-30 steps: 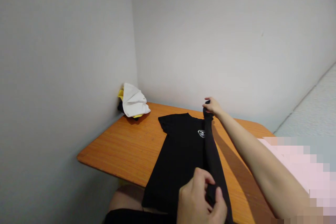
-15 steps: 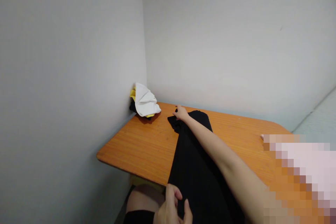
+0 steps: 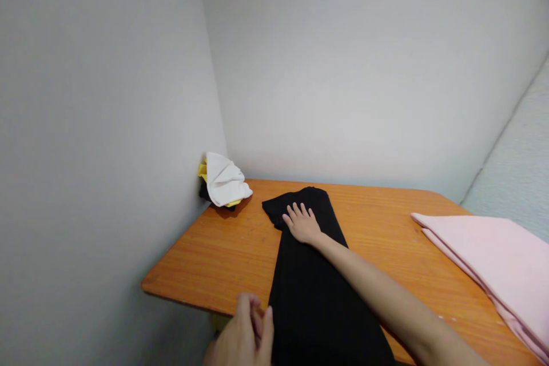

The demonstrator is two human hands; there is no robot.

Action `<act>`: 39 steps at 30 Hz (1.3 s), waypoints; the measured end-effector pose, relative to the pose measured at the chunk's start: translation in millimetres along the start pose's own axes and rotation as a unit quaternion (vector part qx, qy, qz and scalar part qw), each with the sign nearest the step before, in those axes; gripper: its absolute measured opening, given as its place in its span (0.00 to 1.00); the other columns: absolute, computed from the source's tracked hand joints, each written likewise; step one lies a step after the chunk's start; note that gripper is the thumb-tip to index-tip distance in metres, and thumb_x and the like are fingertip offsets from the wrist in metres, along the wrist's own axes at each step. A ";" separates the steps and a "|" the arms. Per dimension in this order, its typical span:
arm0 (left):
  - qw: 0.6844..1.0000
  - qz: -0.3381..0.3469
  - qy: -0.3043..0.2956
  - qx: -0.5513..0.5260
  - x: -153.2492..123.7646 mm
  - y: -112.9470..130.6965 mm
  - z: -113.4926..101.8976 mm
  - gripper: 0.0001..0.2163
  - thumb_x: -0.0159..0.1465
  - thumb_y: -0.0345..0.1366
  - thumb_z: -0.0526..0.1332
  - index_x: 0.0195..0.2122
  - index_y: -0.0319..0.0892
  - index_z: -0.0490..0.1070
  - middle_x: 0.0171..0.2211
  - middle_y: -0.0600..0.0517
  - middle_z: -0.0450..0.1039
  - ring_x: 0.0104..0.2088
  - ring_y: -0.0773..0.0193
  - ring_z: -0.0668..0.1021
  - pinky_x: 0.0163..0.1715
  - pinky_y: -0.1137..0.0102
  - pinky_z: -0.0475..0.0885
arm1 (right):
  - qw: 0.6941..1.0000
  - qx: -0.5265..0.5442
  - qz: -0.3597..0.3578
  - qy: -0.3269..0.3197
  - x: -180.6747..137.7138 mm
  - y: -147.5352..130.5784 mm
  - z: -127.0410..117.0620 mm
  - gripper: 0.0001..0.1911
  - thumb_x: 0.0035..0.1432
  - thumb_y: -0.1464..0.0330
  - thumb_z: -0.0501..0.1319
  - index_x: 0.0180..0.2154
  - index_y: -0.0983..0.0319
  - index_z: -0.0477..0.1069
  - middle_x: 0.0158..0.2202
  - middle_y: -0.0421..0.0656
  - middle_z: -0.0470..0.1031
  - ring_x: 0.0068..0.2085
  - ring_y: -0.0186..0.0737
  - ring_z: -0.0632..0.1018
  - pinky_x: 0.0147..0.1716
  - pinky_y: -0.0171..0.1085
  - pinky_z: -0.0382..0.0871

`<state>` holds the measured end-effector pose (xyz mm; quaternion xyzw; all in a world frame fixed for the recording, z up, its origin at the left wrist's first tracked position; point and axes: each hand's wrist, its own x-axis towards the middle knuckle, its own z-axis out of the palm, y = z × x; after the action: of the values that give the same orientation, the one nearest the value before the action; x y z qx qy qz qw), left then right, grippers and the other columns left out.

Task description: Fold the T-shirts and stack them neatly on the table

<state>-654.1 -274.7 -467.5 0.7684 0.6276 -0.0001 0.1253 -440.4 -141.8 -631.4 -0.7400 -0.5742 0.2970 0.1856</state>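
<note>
In the head view, the right hand (image 3: 302,223) lies flat and open on the black shirt (image 3: 313,280), palm down, with the fingers spread a little and pointing toward the far wall. It presses on the upper part of the garment, near the sleeve that sticks out to the left. The hand grips nothing; it only rests on the cloth.

The left hand (image 3: 246,334) is at the bottom edge of the picture, at the near left side of the shirt. Its fingers are curled together, and it touches the edge of the cloth, but I cannot tell if it really pinches the fabric.

The black shirt is folded into a long narrow strip on the wooden table (image 3: 206,263). Its long axis runs from the near table edge toward the far wall, and the near end hangs over the edge.

A white cloth (image 3: 225,183) lies bundled in the far left corner. A pink fabric (image 3: 493,257) lies at the right side, well apart from the shirt.
</note>
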 end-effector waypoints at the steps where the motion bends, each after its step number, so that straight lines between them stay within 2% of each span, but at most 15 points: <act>1: 1.000 0.020 0.007 0.015 20.9 5.0 -8.7 0.10 0.69 0.43 0.46 0.41 0.46 0.62 0.26 0.54 0.75 0.27 0.61 0.79 0.28 0.71 0.68 | 1.000 -0.002 -0.005 -0.001 -1.2 0.2 -0.3 0.32 0.70 0.55 0.38 0.68 0.64 0.48 0.70 0.48 0.43 0.69 0.55 0.43 0.64 0.56 0.36; 3: 0.995 0.065 0.019 0.071 72.8 15.7 -19.3 0.13 0.70 0.43 0.45 0.43 0.42 0.64 0.35 0.47 0.77 0.36 0.58 0.80 0.36 0.68 0.69 | 1.000 -0.005 -0.014 -0.004 -2.4 1.1 -2.7 0.32 0.69 0.58 0.38 0.68 0.68 0.48 0.70 0.49 0.42 0.69 0.52 0.43 0.65 0.52 0.36; 5: 0.987 0.099 0.015 0.124 130.6 26.4 -16.9 0.13 0.71 0.40 0.46 0.45 0.39 0.66 0.42 0.42 0.76 0.44 0.56 0.78 0.43 0.67 0.68 | 1.000 -0.004 -0.022 -0.006 -3.8 1.8 -5.1 0.34 0.68 0.58 0.41 0.68 0.70 0.47 0.70 0.50 0.41 0.69 0.51 0.42 0.65 0.51 0.36; 7: 0.983 0.106 0.008 0.151 184.2 36.5 -3.0 0.13 0.70 0.37 0.48 0.47 0.35 0.67 0.46 0.40 0.75 0.49 0.55 0.76 0.48 0.66 0.67 | 1.000 0.001 -0.025 -0.003 -5.7 1.8 -6.6 0.37 0.67 0.55 0.42 0.68 0.72 0.45 0.70 0.52 0.40 0.69 0.52 0.42 0.65 0.52 0.34; 9: 0.980 0.097 -0.002 0.174 226.1 45.3 16.4 0.14 0.70 0.37 0.51 0.48 0.33 0.68 0.47 0.40 0.74 0.51 0.55 0.75 0.51 0.63 0.67 | 1.000 0.006 -0.025 0.001 -7.4 1.1 -7.4 0.39 0.66 0.52 0.41 0.68 0.72 0.45 0.70 0.53 0.40 0.69 0.52 0.41 0.65 0.53 0.34; 13: 0.974 0.069 -0.030 0.215 273.6 55.8 49.0 0.17 0.67 0.46 0.57 0.48 0.37 0.70 0.48 0.45 0.72 0.49 0.56 0.75 0.52 0.54 0.69 | 1.000 0.016 -0.024 0.008 -8.4 0.3 -9.4 0.40 0.66 0.50 0.40 0.68 0.71 0.45 0.69 0.52 0.40 0.69 0.51 0.42 0.65 0.52 0.34; 16: 0.971 0.060 -0.064 0.224 292.2 57.1 60.4 0.17 0.66 0.46 0.60 0.47 0.38 0.71 0.48 0.46 0.72 0.48 0.57 0.75 0.50 0.55 0.71 | 0.999 0.029 -0.028 0.015 -7.6 1.4 -10.8 0.39 0.66 0.51 0.38 0.68 0.71 0.46 0.69 0.52 0.40 0.69 0.51 0.42 0.65 0.52 0.34; 19: 0.970 0.060 -0.093 0.216 306.9 57.4 62.6 0.15 0.66 0.43 0.60 0.48 0.38 0.71 0.47 0.47 0.73 0.46 0.58 0.76 0.47 0.57 0.73 | 0.998 0.043 -0.030 0.020 -6.4 3.3 -11.3 0.35 0.67 0.58 0.38 0.67 0.74 0.48 0.69 0.53 0.43 0.69 0.51 0.44 0.65 0.51 0.35; 22: 0.974 0.065 -0.095 0.197 318.2 63.6 59.3 0.15 0.66 0.42 0.60 0.49 0.39 0.70 0.49 0.46 0.72 0.47 0.58 0.76 0.48 0.56 0.73 | 0.998 0.047 -0.028 0.022 -5.2 3.5 -12.3 0.38 0.65 0.56 0.42 0.67 0.76 0.48 0.69 0.56 0.43 0.69 0.53 0.45 0.66 0.50 0.34; 26: 0.981 0.080 -0.086 0.157 324.4 88.8 55.6 0.16 0.66 0.43 0.60 0.51 0.39 0.69 0.50 0.46 0.71 0.48 0.56 0.75 0.49 0.56 0.72 | 0.999 0.048 -0.007 0.015 -7.7 -4.8 -18.7 0.40 0.65 0.53 0.45 0.67 0.77 0.47 0.69 0.57 0.40 0.69 0.54 0.42 0.66 0.51 0.32; 30: 0.973 0.148 -0.153 0.086 310.1 115.3 62.1 0.17 0.68 0.46 0.57 0.50 0.38 0.69 0.45 0.47 0.74 0.42 0.60 0.78 0.44 0.59 0.75 | 0.998 0.056 0.024 -0.017 -37.3 -19.9 -29.8 0.39 0.68 0.53 0.40 0.65 0.79 0.50 0.68 0.61 0.43 0.68 0.57 0.44 0.65 0.53 0.39; 32: 0.956 0.205 -0.201 0.054 292.5 117.9 69.0 0.18 0.70 0.46 0.53 0.51 0.39 0.70 0.46 0.46 0.76 0.43 0.61 0.79 0.46 0.61 0.74 | 0.997 0.069 -0.016 -0.034 -69.6 -25.2 -33.4 0.42 0.66 0.49 0.42 0.65 0.77 0.53 0.67 0.61 0.47 0.68 0.59 0.46 0.65 0.55 0.41; 34: 0.937 0.256 -0.235 0.044 270.7 112.5 77.6 0.17 0.70 0.45 0.53 0.53 0.41 0.70 0.53 0.45 0.74 0.52 0.60 0.76 0.52 0.63 0.70 | 0.992 0.079 -0.096 -0.034 -109.9 -28.5 -33.5 0.42 0.65 0.47 0.45 0.66 0.75 0.52 0.67 0.60 0.46 0.68 0.60 0.45 0.65 0.58 0.40; 37: 0.918 0.308 -0.243 0.060 240.4 100.3 90.6 0.20 0.67 0.45 0.56 0.58 0.45 0.67 0.65 0.47 0.59 0.66 0.55 0.60 0.64 0.58 0.55 | 0.969 0.092 -0.230 -0.010 -168.7 -34.6 -26.5 0.40 0.65 0.51 0.52 0.66 0.74 0.51 0.68 0.59 0.40 0.68 0.60 0.42 0.65 0.60 0.42; 39: 0.915 0.327 -0.228 0.067 227.0 97.0 94.3 0.22 0.68 0.44 0.54 0.61 0.45 0.63 0.68 0.48 0.51 0.68 0.55 0.52 0.66 0.55 0.47 | 0.947 0.125 -0.296 -0.005 -199.5 -40.4 -17.7 0.32 0.68 0.59 0.52 0.66 0.70 0.54 0.67 0.58 0.42 0.68 0.58 0.44 0.64 0.59 0.46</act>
<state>-497.6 -91.5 -575.8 0.9162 0.2944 -0.1770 0.2062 -491.5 -321.2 -548.0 -0.5061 -0.7267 0.3019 0.3529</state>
